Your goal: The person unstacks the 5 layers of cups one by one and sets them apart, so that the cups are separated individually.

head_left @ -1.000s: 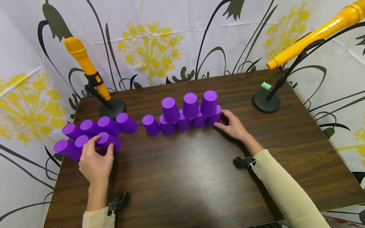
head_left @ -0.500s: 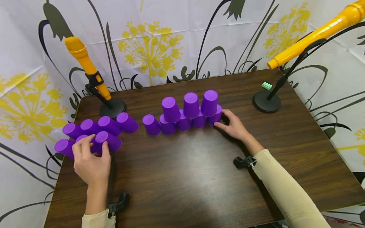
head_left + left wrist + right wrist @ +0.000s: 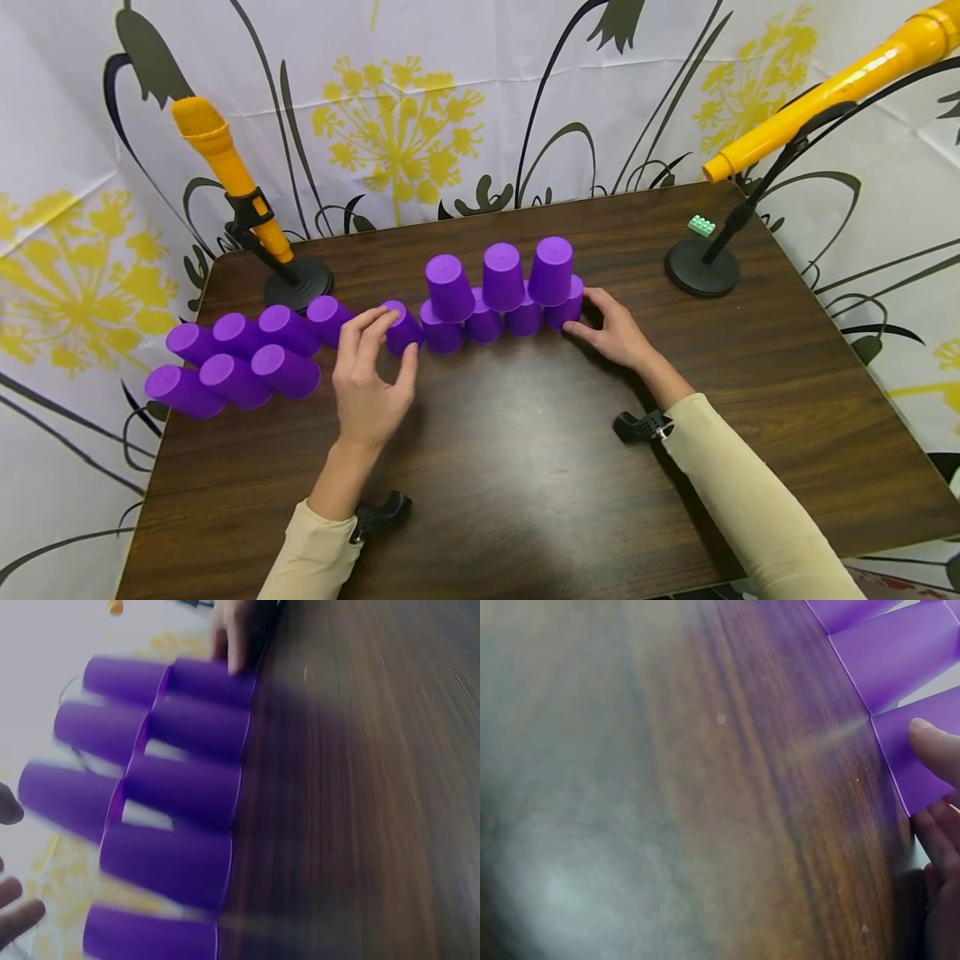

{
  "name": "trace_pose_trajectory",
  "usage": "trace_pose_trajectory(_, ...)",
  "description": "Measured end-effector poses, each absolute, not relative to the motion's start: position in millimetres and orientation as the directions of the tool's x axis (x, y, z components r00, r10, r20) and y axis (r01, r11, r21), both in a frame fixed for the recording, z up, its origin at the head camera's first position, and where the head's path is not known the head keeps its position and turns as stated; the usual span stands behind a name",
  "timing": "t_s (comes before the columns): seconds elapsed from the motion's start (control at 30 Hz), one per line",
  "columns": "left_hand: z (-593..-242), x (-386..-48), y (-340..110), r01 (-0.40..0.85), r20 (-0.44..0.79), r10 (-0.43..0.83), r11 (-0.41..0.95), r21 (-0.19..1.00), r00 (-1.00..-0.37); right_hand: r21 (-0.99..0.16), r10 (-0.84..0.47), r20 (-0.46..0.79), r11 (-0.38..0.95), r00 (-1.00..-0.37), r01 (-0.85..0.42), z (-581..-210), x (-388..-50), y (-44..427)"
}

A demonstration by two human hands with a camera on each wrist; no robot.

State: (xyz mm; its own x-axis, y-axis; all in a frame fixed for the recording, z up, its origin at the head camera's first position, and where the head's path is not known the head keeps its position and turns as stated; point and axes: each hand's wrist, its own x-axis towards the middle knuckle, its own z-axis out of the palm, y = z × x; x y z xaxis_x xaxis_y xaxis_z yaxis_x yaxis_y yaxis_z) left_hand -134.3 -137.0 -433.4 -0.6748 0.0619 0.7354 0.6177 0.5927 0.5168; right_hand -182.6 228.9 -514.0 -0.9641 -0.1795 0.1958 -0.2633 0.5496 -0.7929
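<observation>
Basically, L grip point(image 3: 370, 402) blocks part of the row's left-end cup point(image 3: 408, 328), approx. centre of the head frame, plus the right edge of the rearmost loose cup point(image 3: 324, 317) beside it. L wrist view's blurry; only bits of that grip's fingers show, cut off at the left edge. R wrist view crops R grip point(image 3: 611, 332) at its right edge, so most of it is out of shot there. Yellow mic point(image 3: 832, 92) is cut off upper right; both sleeves point(image 3: 750, 492) run off the bottom.

Re: L grip: released, fingers loosely bent, thumb apart; left-end cup sits just beyond. Can't tell if fingertips touch it. R grip is grasping the row's right-end cup point(image 3: 564, 308), thumb on the near side, fingers around the far side. Between grips: bottom row of 5 purple cups, upside down, w/ 3 upper cups point(image 3: 502, 279) on top, toward its right end. Other 7, incl. the rearmost, are grouped left of L grip on the table point(image 3: 495, 483).
</observation>
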Motion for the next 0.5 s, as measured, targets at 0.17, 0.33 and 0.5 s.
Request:
trace_pose_trajectory(0.17, -432.3, -151.6, -109.3, 0.584, 0.651, 0.140, 0.607, 0.538, -0.746, -0.793, -0.182, 0.190, 0.550, -0.965, -0.261, -514.3, -182.8, 228.3)
trace_pose_trajectory(0.33, -430.7, -167.9, -92.4, 0.575, 0.622, 0.152, 0.592, 0.565, -0.768, -0.793, -0.180, 0.191, 0.551, -0.965, -0.259, -514.6, -183.2, 227.6)
trace_pose_trajectory(0.5, -430.6, -178.2, -83.8, 0.592, 0.637, 0.138, 0.554, 0.585, -0.758, -0.795, -0.175, 0.183, 0.552, -0.967, -0.251, -513.7, -182.8, 228.3)
